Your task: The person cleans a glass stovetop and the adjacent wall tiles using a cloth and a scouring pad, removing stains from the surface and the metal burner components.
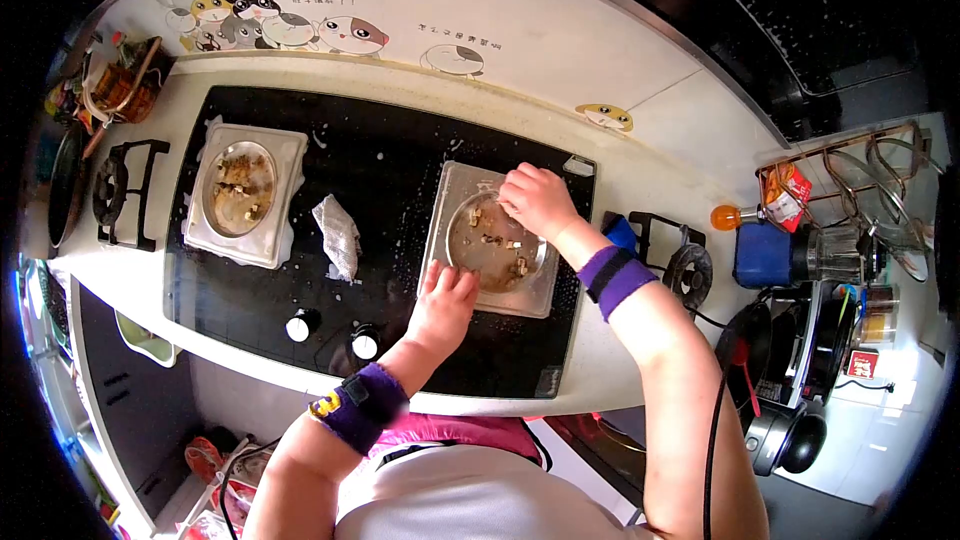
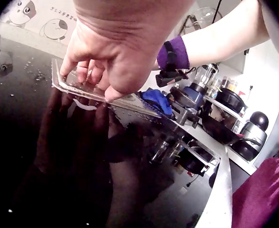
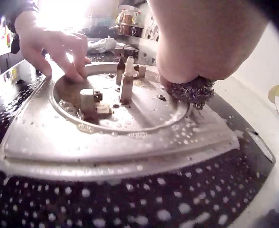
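A wet metal burner tray with a round recess lies on the right side of the black glass cooktop. Small burner fittings stand up inside the recess. My right hand grips a steel wool scrubber at the recess's far right rim; the palm hides part of it. Fingertips of my left hand rest on the tray's near left part, by the recess rim, with the fingers loosely bent.
A second burner tray with foam round it sits at the left. Between the trays lies a crumpled grey cloth. Two knobs are along the front. A burner grate and a blender stand at the right.
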Demonstrator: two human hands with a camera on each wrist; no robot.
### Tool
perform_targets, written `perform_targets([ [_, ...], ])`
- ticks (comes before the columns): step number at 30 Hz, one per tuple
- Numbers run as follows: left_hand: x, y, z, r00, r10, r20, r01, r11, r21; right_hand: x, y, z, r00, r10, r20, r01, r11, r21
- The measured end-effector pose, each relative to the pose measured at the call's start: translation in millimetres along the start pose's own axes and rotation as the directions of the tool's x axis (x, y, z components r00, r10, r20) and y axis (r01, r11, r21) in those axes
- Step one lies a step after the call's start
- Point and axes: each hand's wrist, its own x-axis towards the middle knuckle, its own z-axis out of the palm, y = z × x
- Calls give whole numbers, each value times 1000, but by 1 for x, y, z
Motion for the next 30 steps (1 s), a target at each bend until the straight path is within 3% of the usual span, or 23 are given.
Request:
perform_targets([
  [2,1,-1,0,1000,3,3,-3,1000,-3,18,-15,0,997,-45,-57,47,998,38],
  [3,2,-1,0,1000,3,-3,-3,1000,2,23,-20,5,995,-95,19,94,995,27],
  [6,0,0,0,1000,6,-5,-6,1000,9,15,-11,3,999,-44,-30,45,998,39],
  [8,0,-1,2,1000,0,-10,0,1000,13,5,-1,-5,1000,22,21,-22,1000,19],
  [12,1,0,-1,1000,-1,13,1,1000,-7,23,-16,1,995,-76,-59,79,996,40],
  [13,1,0,0,1000,0,2,0,1000,-2,29,-19,2,993,-120,3,119,992,47],
  [17,0,-1,-1,999,-5,47,5,1000,4,11,-5,-5,998,60,15,-62,994,88],
  [21,-1,-1,1,1000,4,2,-4,1000,13,15,-6,-3,995,76,57,-82,989,121],
  [22,-1,-1,2,1000,-1,-3,1,1000,-6,18,-10,-2,987,143,71,-153,975,159],
  [24,-1,0,3,1000,-8,7,8,1000,-19,19,-17,0,957,272,106,-289,928,234],
  [25,-1,0,2,1000,-8,24,8,1000,-16,16,-20,-1,896,403,189,-440,865,242],
  [27,-1,-1,2,1000,-7,25,7,1000,-1,4,-22,-8,826,440,352,-513,846,145],
  [28,-1,-1,3,1000,-4,14,4,1000,6,-4,-22,-12,779,458,428,-541,836,91],
  [30,0,-1,1,1000,-2,-7,2,1000,2,-10,-24,-19,885,304,353,-365,924,118],
])
